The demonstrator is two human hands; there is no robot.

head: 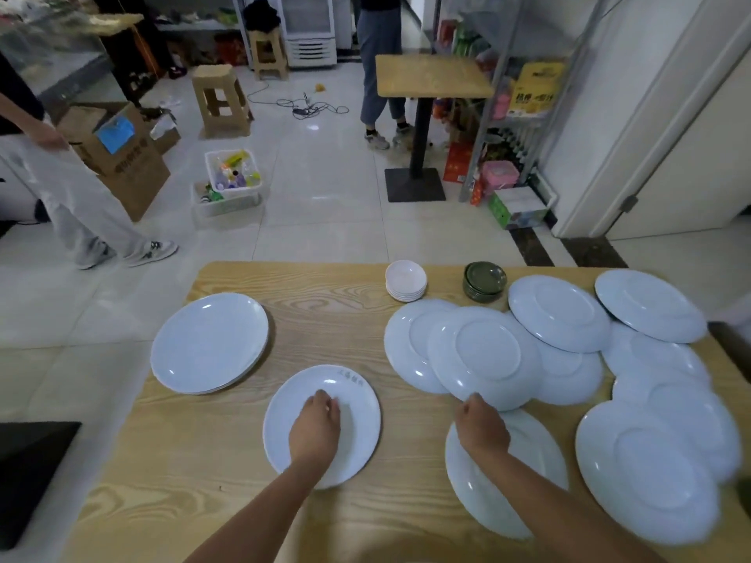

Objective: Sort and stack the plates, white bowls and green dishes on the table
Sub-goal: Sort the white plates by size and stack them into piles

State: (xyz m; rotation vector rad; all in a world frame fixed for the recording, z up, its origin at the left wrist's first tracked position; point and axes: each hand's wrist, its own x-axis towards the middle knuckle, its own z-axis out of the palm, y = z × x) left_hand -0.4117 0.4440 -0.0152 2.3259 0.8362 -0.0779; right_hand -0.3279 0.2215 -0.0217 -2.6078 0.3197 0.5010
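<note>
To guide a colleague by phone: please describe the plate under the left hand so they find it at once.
On the wooden table, a stack of large plates sits at the left. Right of it, nearer the person, one plate lies alone under the left hand. Unlike the overlapping plates at the right, it touches no other and bears grey lettering near its far rim.

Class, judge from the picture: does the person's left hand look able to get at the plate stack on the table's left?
Probably yes. The left hand rests on the lettered plate; only bare table lies between it and the plate stack, and nothing covers the stack. The right hand pinches an upturned plate.
</note>
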